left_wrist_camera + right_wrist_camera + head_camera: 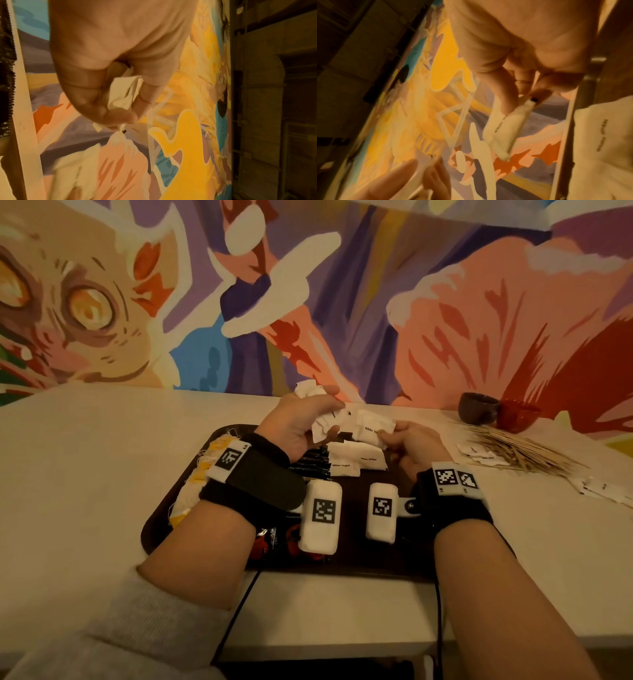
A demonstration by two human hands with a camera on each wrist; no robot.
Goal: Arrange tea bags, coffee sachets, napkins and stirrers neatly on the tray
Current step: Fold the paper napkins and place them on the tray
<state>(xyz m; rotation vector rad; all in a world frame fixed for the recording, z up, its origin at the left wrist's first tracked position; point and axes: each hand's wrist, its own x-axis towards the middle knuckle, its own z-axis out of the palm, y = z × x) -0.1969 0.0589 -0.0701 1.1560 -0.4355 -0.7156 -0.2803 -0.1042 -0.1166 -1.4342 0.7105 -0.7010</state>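
hands grip white sachets above the tray [161, 518]: left hand [294, 422] several, right hand [416, 440] one.

The tray [161, 522] sat on the table [85, 474], right in front of the person. Tea bags [195, 481] lay along its left side. White packets [356, 462] lay near its back. Both hands were above the back of the tray. To the right, on the table, lay the stirrers [513, 451]. Two cups [496, 412] stood behind them, by the wall [342, 302].
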